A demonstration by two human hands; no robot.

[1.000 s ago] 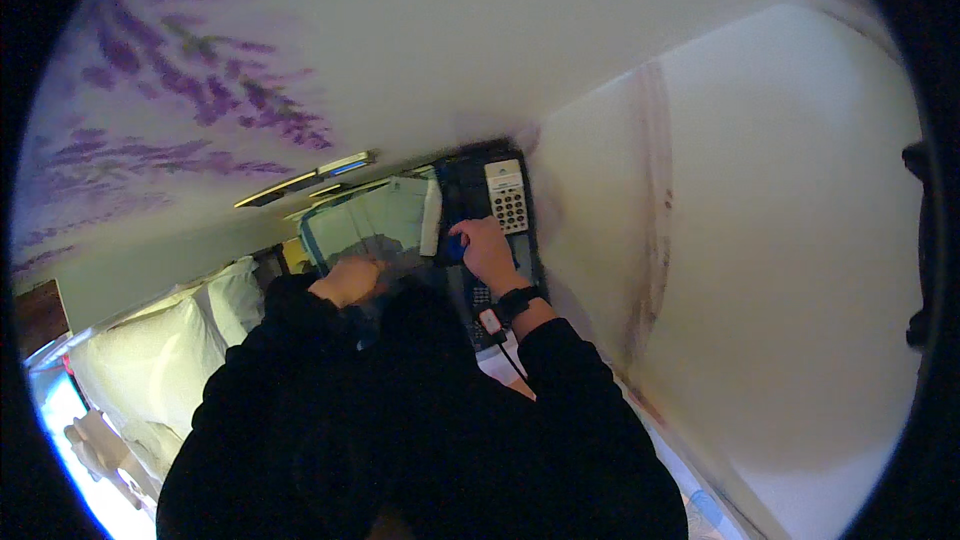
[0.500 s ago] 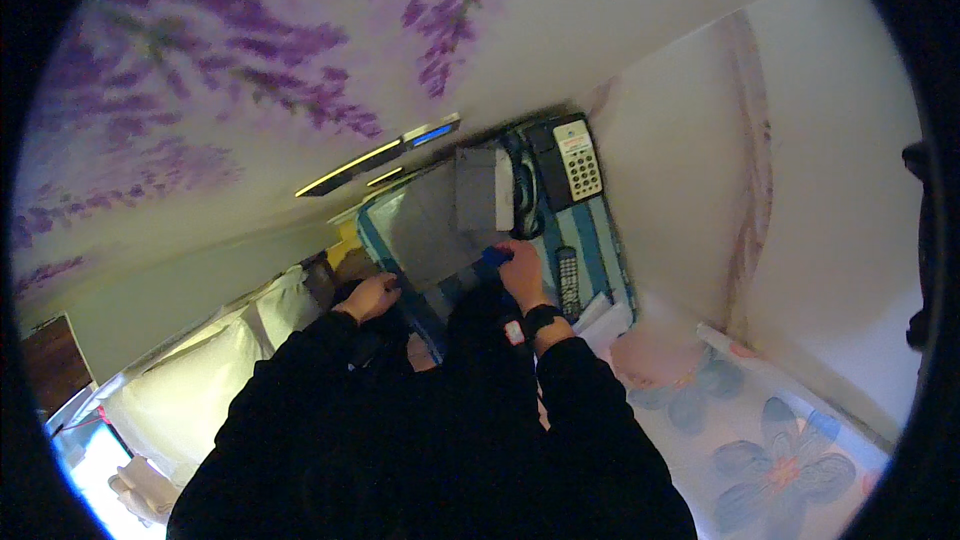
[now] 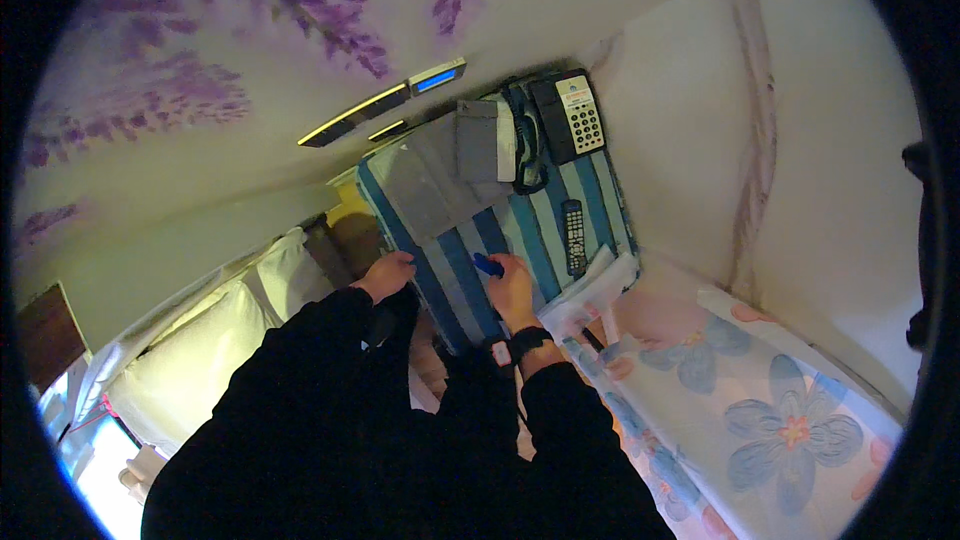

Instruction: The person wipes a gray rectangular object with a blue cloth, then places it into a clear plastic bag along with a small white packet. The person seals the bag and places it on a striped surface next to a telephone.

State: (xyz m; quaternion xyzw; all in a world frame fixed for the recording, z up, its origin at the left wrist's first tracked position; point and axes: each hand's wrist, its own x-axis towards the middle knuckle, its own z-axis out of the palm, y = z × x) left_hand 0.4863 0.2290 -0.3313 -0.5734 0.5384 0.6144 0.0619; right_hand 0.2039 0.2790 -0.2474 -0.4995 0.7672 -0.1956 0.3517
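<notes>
My right hand (image 3: 512, 290), with a dark band at the wrist, is closed round a small, elongated dark blue object (image 3: 488, 264) whose kind I cannot make out. It is over the blue-and-pale striped tabletop (image 3: 455, 270), just in front of a flat grey cloth (image 3: 425, 195). At the table's left edge is my left hand (image 3: 387, 275), its fingertips drawn together; whether they pinch anything is hidden. A folded grey-and-white piece (image 3: 480, 140) lies on the far part of the grey cloth.
A dark telephone (image 3: 568, 118) with a pale keypad stands at the far right corner of the table. Nearer lies a remote control (image 3: 574, 237), with crumpled white plastic (image 3: 597, 290) at the right edge. To the right is a flower-print bed (image 3: 740, 390); pale cushions (image 3: 200, 350) are at left.
The view has shifted, so the table sits higher in the picture. My right hand has drawn away from the grey cloth toward the near edge, still holding the blue object.
</notes>
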